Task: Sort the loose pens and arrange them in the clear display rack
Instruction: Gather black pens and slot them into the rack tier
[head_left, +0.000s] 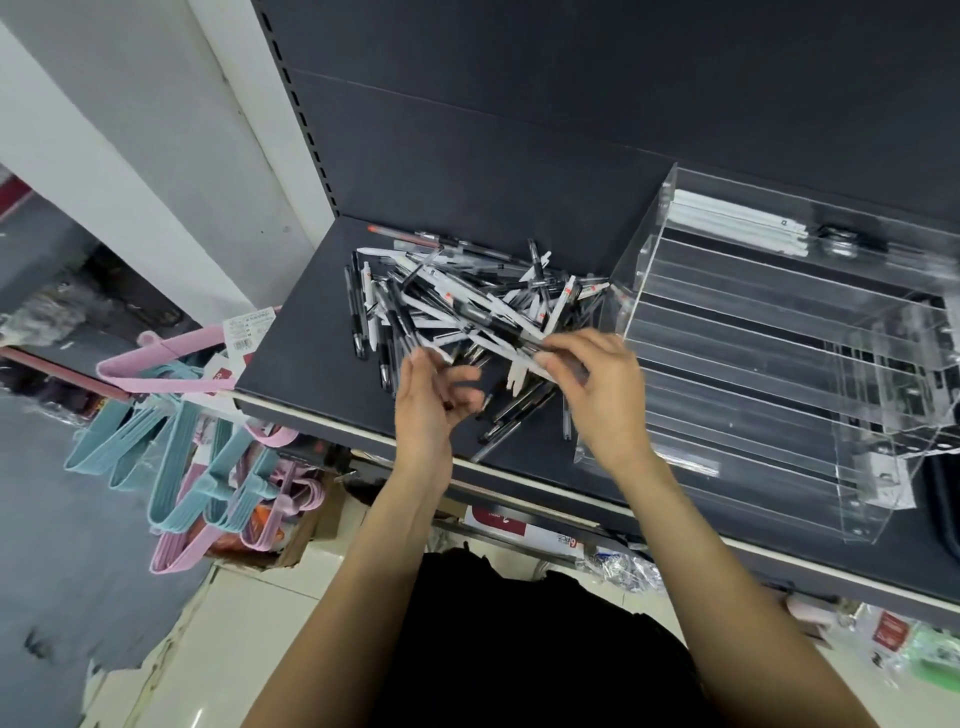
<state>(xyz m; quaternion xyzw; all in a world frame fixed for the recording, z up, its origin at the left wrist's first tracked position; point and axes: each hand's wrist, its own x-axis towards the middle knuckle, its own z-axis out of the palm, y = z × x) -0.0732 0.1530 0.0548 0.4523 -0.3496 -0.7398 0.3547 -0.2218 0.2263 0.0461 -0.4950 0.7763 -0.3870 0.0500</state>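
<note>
A heap of loose black, white and clear pens (467, 301) lies on the dark shelf (301, 364). To its right stands the clear display rack (769, 374) with stepped rows; several white pens (737, 228) lie in its top row. My left hand (431, 400) hovers at the heap's near edge with fingers loosely curled; motion blur hides whether it holds a pen. My right hand (592, 379) pinches white pens (519, 364) at the heap's right side, next to the rack's left wall.
The shelf's pale front edge (363, 441) runs diagonally below my hands. Pink and blue hangers (176, 457) hang to the left below the shelf. A white pillar (156, 156) rises at the left. Packaged goods (618, 566) sit on the lower level.
</note>
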